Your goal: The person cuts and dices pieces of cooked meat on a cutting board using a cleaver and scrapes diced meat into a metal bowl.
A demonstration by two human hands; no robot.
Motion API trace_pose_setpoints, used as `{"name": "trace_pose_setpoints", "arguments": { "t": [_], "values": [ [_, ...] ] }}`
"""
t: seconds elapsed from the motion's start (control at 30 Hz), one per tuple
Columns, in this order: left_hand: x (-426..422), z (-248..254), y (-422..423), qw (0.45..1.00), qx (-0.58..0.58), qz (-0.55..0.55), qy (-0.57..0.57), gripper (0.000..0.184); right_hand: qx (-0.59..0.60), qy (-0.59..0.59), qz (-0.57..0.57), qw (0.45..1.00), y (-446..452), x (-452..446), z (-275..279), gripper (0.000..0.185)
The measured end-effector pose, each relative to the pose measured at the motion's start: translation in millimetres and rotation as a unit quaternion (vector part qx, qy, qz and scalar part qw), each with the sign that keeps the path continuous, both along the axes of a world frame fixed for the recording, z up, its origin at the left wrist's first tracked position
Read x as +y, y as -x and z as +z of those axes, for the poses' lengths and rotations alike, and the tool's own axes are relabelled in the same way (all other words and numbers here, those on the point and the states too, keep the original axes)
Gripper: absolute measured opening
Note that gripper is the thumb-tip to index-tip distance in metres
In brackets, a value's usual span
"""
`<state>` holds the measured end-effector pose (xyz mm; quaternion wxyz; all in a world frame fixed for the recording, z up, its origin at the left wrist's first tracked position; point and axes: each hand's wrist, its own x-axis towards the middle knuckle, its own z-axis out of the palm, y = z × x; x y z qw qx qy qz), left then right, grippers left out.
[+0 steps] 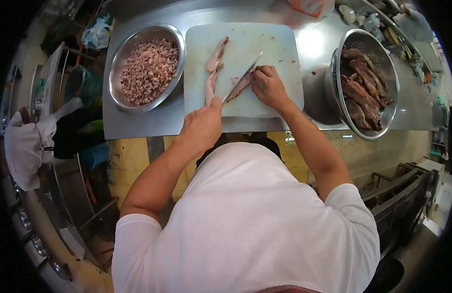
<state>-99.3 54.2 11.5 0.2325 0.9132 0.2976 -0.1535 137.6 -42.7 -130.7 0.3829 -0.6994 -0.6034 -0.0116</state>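
Note:
My left hand [202, 123] is closed round the handle of a knife [246, 74], whose blade points up and to the right across a white cutting board [279, 44]. Beside the blade, a dark-edged piece of meat [241, 89] lies under the fingers of my right hand [270, 88], which are bent and pressed together on its upper end. Pale, long strips of meat [216, 59] lie on the board to the left of the knife, and a small scrap is near the blade.
Left of the board stands a metal bowl [114, 80] of chopped meat [150, 71]. At the right, a metal colander [393, 110] holds large dark meat pieces [365, 93]. The steel table's [138, 128] front edge runs before my body. A person in white [25, 146] is at far left.

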Motion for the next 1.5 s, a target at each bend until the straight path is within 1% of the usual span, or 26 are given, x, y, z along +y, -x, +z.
{"name": "trace_pose_setpoints", "arguments": {
  "t": [0.13, 0.2, 0.3, 0.33, 0.4, 0.43, 0.5, 0.63, 0.7, 0.77, 0.8, 0.83, 0.9, 0.93, 1.0, 1.03, 1.1, 1.2, 1.23, 1.27, 1.3, 1.33, 1.37, 1.4, 1.43, 1.5],
  "values": [
    [6, -38, -16, 1.0, -0.026, 0.006, -0.007, 0.02, 0.031, -0.005, 0.014, 0.999, 3, -7, -6, 0.022],
    [13, -47, -38, 0.996, -0.08, -0.003, -0.026, 0.02, 0.024, -0.018, 0.018, 0.999, -2, -1, -2, 0.021],
    [20, -37, -30, 0.997, -0.07, -0.022, -0.029, 0.022, 0.025, -0.015, 0.001, 1.0, -1, -2, -3, 0.02],
    [17, -25, -25, 0.997, -0.068, -0.026, -0.03, 0.022, 0.024, -0.03, 0.001, 0.999, 0, -3, -5, 0.021],
    [11, 1, -16, 1.0, -0.03, -0.002, 0.009, 0.023, 0.025, -0.043, -0.002, 0.999, -1, -4, -5, 0.021],
    [11, 2, -14, 1.0, -0.029, -0.004, 0.008, 0.023, 0.029, -0.034, -0.006, 0.999, -1, -4, -5, 0.021],
    [10, 2, -11, 1.0, 0.01, -0.028, 0.007, 0.025, 0.035, -0.023, -0.01, 0.999, -1, -4, -5, 0.02],
    [13, -16, -16, 1.0, 0.009, -0.022, 0.021, 0.025, 0.049, -0.045, -0.019, 0.998, -4, -2, -8, 0.018],
    [14, -27, -27, 0.999, -0.029, 0.003, 0.044, 0.025, 0.05, -0.049, -0.009, 0.998, 0, 0, -7, 0.017],
    [13, -42, -33, 0.999, -0.05, 0.003, 0.02, 0.024, 0.044, -0.055, -0.032, 0.997, -2, 1, -10, 0.017],
    [11, -45, -30, 0.998, -0.066, 0.0, 0.001, 0.023, 0.041, -0.058, -0.021, 0.997, 1, 0, -11, 0.017],
    [9, -41, -28, 0.997, -0.072, 0.009, -0.003, 0.023, 0.041, -0.029, -0.03, 0.998, 1, -1, -11, 0.016],
    [9, -27, -30, 0.999, -0.03, -0.002, 0.016, 0.022, 0.028, 0.004, -0.042, 0.999, -2, 0, -8, 0.014],
    [12, -21, -25, 0.999, -0.041, 0.002, 0.012, 0.022, 0.017, -0.001, -0.037, 0.999, -3, 1, -6, 0.014],
    [15, -16, -8, 0.998, -0.04, -0.003, 0.046, 0.022, 0.023, -0.003, -0.029, 0.999, -2, 1, -7, 0.013],
    [16, -21, -9, 0.998, -0.041, -0.005, 0.045, 0.022, 0.02, -0.013, -0.03, 0.999, 0, 1, -8, 0.013],
    [14, -44, -16, 0.996, -0.074, 0.01, 0.039, 0.022, 0.023, -0.016, -0.033, 0.999, 3, 0, -10, 0.014],
    [28, -54, -50, 0.993, -0.112, 0.008, 0.046, 0.02, 0.008, -0.011, -0.025, 1.0, -3, -1, -2, 0.014],
    [34, -55, -43, 0.992, -0.117, 0.013, 0.045, 0.02, 0.003, -0.004, -0.014, 1.0, -2, 2, 1, 0.015],
    [44, -56, -29, 0.984, -0.175, 0.004, 0.032, 0.02, 0.004, -0.005, -0.014, 1.0, -1, 3, 3, 0.015],
    [53, -53, -17, 0.973, -0.23, -0.008, 0.018, 0.022, 0.03, 0.019, -0.04, 0.999, 2, 4, 14, 0.016],
    [60, -38, -5, 0.974, -0.227, -0.009, 0.017, 0.022, 0.057, 0.045, -0.063, 0.995, 5, 6, 20, 0.017],
    [66, -10, 8, 0.965, -0.228, 0.081, 0.098, 0.022, 0.027, 0.072, -0.076, 0.994, 7, 11, 20, 0.023],
    [71, 7, 21, 0.942, -0.227, 0.171, 0.178, 0.022, 0.026, 0.07, -0.07, 0.995, 15, 17, 22, 0.023],
    [77, 11, 31, 0.941, -0.23, 0.176, 0.176, 0.022, 0.004, 0.071, -0.006, 0.997, 29, 26, 25, 0.027],
    [89, 17, 47, 0.903, -0.287, 0.262, 0.181, 0.02, -0.042, 0.049, 0.104, 0.992, 61, 45, 26, 0.034]
  ]
}}
